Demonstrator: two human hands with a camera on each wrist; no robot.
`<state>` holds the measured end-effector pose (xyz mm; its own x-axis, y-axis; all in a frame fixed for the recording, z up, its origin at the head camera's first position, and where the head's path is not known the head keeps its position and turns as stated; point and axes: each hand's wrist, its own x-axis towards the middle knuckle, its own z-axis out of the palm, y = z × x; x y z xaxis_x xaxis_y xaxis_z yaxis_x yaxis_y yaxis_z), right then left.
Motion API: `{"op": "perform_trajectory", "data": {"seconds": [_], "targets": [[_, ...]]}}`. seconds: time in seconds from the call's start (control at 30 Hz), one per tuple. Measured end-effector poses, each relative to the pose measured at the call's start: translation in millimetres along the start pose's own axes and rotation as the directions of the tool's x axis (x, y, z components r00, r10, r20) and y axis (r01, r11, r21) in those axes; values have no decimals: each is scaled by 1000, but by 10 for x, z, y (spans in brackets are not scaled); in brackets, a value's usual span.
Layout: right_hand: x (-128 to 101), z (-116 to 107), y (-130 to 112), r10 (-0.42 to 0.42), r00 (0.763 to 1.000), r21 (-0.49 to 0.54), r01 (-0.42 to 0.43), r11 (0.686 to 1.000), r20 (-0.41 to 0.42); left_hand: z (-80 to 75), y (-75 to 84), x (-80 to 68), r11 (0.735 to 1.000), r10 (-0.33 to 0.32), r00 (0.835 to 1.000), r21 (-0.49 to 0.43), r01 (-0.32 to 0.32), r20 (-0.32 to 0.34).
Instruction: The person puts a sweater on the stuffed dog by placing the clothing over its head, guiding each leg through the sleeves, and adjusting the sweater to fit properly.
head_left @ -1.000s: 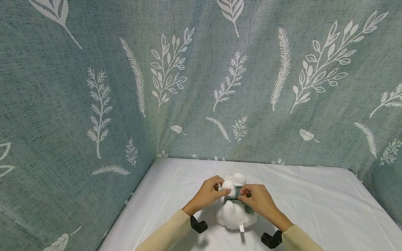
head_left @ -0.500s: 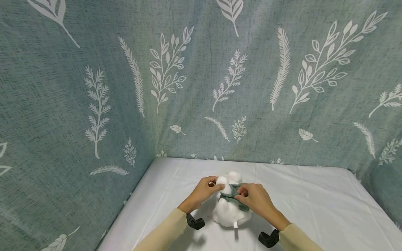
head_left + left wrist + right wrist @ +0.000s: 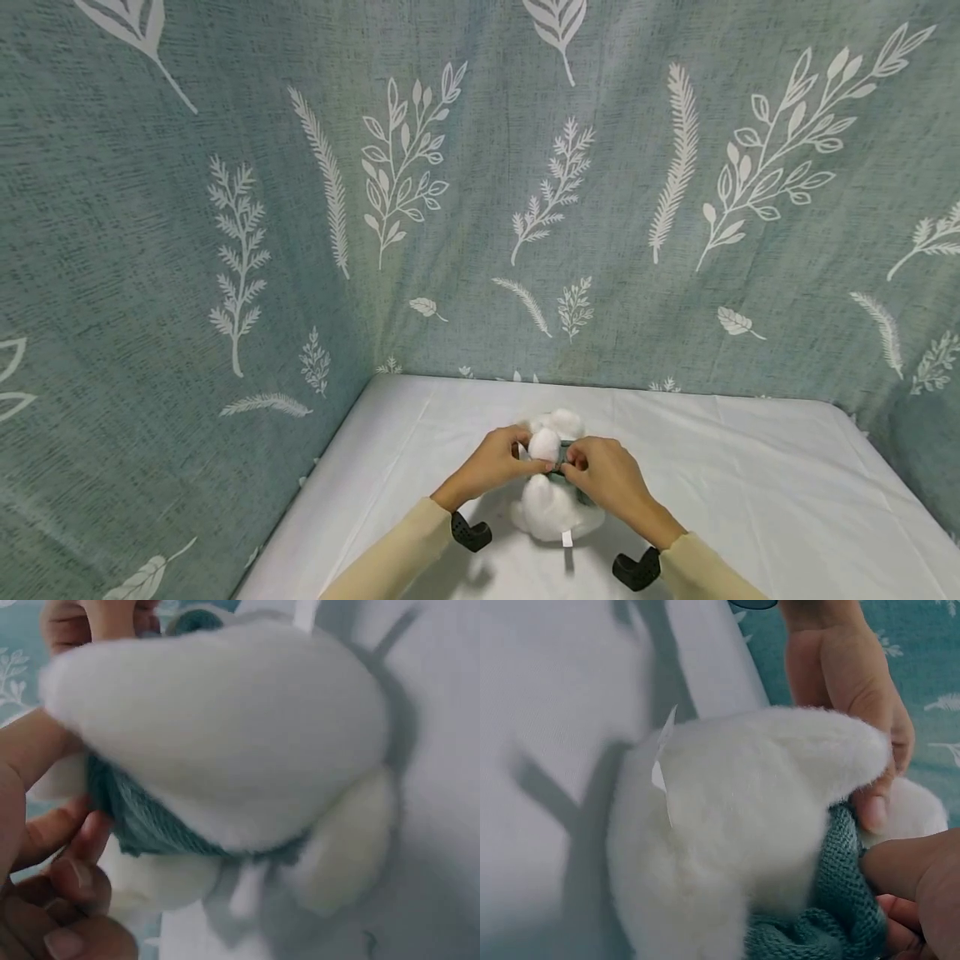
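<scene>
Roughly midway between the side edges of the bench [image 3: 750, 500], the left hand [image 3: 495, 457] held a limb [image 3: 544, 444] of the white toy [image 3: 555, 512], thumb just shifted toward the green knit clothing [image 3: 841, 862] the right hand [image 3: 609, 471] pinched, both seemingly working 1 spot.

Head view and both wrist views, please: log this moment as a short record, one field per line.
Object: white plush toy, on a white-covered surface
Fabric: green knitted piece, around part of the toy
Left hand: holds the toy, thumb tip by the knitted edge
Right hand: pinches the knitted piece
Label: white tag sticking out at the toy's near end
Wrists: a black device under each
Backdrop: teal cloth with white leaf prints
Unclear: fingertips hidden behind the toy
</scene>
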<state>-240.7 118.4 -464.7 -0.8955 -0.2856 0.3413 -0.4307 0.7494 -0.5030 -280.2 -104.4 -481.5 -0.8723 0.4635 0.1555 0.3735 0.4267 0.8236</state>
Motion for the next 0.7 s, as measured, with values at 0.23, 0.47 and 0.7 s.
{"op": "perform_trajectory", "data": {"seconds": [0.23,0.47,0.7], "targets": [[-47,-36,33,-17,1000,-49,16,999,-8,-17,-40,-40,996,78,997,43,-79,19],[-13,12,8,-41,999,-57,39,998,-29,39,32,-10,982,183,983,46,-182,-6],[1,7,-34,-33,999,-61,31,998,-24,10,83,54,944,282,956,199,-263,-77]]}}
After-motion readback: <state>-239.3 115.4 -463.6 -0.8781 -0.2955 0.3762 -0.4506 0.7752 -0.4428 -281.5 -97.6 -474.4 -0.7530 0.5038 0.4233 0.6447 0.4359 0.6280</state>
